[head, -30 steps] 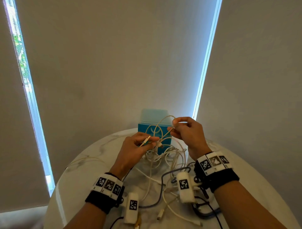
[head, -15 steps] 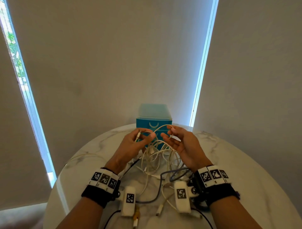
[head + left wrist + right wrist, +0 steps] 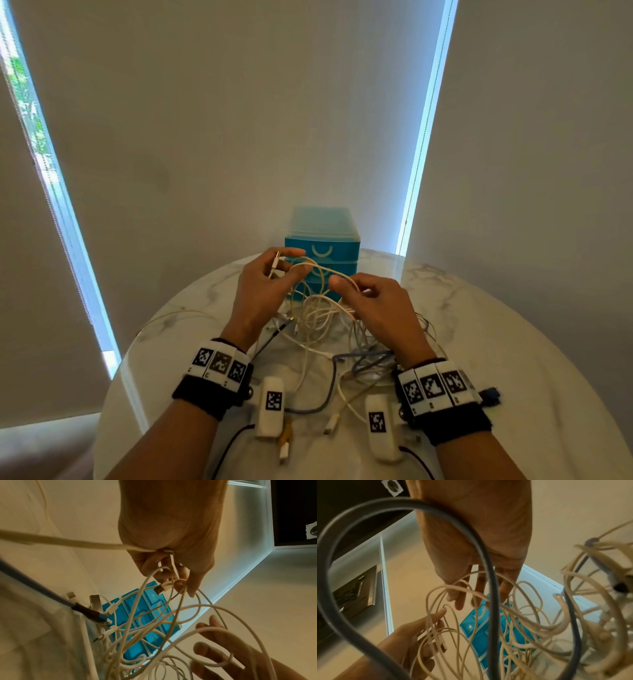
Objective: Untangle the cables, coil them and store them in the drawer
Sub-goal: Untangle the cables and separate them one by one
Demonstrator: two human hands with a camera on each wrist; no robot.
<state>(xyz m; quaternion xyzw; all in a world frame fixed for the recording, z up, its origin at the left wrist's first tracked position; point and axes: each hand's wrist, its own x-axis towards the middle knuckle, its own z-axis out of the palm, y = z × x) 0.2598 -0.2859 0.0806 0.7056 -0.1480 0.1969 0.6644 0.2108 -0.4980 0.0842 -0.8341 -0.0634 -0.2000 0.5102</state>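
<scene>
Worktop (image 3: 496, 342) of white marble carries everything. Blue drawer unit (image 3: 322, 245) stands at its far edge, drawers closed. Just before the unit lies the tangle of white cables (image 3: 318, 315). Left hand (image 3: 263, 291), before the unit, has its grip pinching a white cable's plug end (image 3: 162, 588); right hand (image 3: 376, 308) beside it hooks a lifted loop on curled fingers.

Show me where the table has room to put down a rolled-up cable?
Bare marble table shows right of the right hand, out to the rim, and left of the left hand. It is crowded between the wrists, where the cable tangle spreads toward the blue drawer unit.
</scene>
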